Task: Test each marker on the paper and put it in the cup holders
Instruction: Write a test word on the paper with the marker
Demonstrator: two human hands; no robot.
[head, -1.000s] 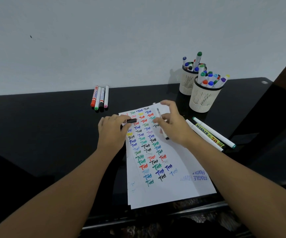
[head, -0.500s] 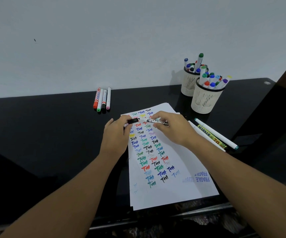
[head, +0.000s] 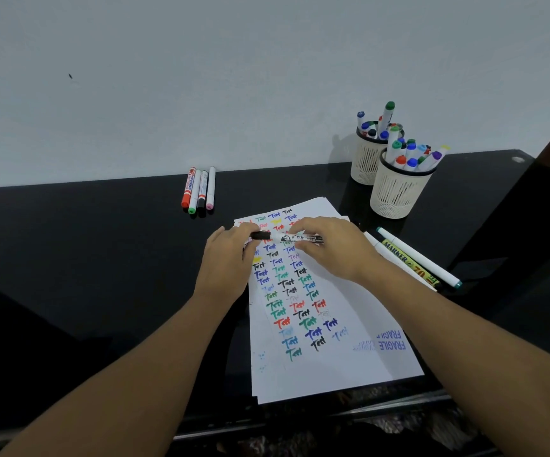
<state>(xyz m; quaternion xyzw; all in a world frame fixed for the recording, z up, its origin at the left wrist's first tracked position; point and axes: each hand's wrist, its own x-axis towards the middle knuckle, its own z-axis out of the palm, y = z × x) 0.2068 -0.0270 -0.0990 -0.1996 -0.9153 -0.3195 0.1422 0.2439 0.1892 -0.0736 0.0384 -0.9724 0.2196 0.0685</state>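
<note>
Marker: a black marker (head: 287,238) lies level above the top of the paper (head: 333,324), held between both hands.
Left hand: the left hand (head: 226,262) pinches the black cap end.
Right hand: the right hand (head: 329,247) grips the white barrel.
Handling: probably light, stiff and smooth; best held mid-barrel, with the cap pressed straight on.
Destination: two cup holders (head: 395,192), already crowded with markers, stand near the far right of the counter (head: 102,258).
Hard to see: fingers hide the joint, so the cap may or may not be fully seated; the barrel's printing is unreadable.
</note>
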